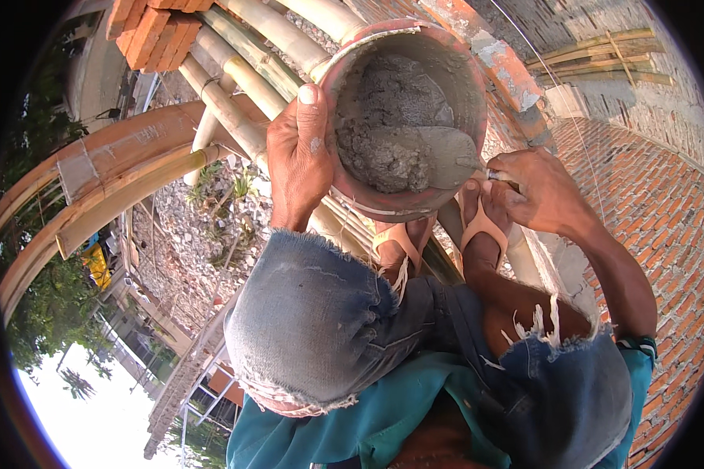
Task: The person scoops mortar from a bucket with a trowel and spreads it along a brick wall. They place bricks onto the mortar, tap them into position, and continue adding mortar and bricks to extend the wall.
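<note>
A round reddish bucket caked with grey stands in front of me, with wet mortar inside. My left hand is closed on its left rim, the thumb lying up along the outside. In my right hand is the handle of a trowel. Its blade lies inside the bucket at the near right, coated with mortar and resting in the mix. My fingers wrap round the handle just outside the bucket's right edge.
Bamboo poles form the platform under my sandalled feet. Stacked orange bricks sit at the far left. A mortar-smeared brick wall top runs along the right, with a brick wall beyond. Rubble ground lies far below.
</note>
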Motion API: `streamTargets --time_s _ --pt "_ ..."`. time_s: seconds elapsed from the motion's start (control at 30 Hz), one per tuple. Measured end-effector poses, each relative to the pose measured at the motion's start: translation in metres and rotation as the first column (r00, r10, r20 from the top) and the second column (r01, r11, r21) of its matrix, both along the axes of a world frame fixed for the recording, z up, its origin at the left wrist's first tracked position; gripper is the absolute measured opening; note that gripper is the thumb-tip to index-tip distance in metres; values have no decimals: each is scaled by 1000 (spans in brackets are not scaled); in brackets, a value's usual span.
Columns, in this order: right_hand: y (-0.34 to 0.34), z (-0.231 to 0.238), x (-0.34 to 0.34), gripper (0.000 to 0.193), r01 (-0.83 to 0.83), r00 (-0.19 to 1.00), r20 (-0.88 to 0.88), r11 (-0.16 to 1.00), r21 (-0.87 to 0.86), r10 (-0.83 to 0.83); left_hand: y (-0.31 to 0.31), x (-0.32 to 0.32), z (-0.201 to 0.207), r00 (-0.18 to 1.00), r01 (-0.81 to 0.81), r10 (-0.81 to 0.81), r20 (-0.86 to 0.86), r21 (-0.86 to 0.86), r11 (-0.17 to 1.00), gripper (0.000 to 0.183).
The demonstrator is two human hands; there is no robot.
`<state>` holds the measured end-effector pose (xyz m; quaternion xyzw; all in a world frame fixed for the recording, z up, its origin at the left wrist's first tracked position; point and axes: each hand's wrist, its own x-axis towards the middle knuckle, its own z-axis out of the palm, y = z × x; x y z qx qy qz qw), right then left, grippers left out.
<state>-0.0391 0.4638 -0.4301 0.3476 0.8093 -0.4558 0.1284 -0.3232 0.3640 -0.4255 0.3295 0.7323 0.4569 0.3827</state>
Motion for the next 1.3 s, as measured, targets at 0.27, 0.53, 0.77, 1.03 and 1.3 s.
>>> streamTargets --time_s 0.27,0.53,0.77,1.03,1.3 --pt "-37 0 10 37 5 998 -59 939 344 17 1 8 0 998 -63 62 32 43 997 53" --pt "-19 -16 22 39 71 989 -117 985 -154 -90 3 18 4 999 -33 32 16 36 999 56" --pt "-25 -22 35 39 227 928 -228 931 -285 -296 3 10 1 994 -104 103 39 14 995 52" --pt "-46 -35 77 33 417 850 -224 869 -267 -477 -4 -24 -10 938 -263 268 222 -52 963 58" --pt "-91 -75 190 41 763 640 76 622 -173 -764 -16 -98 -46 923 -321 339 181 -120 939 71"
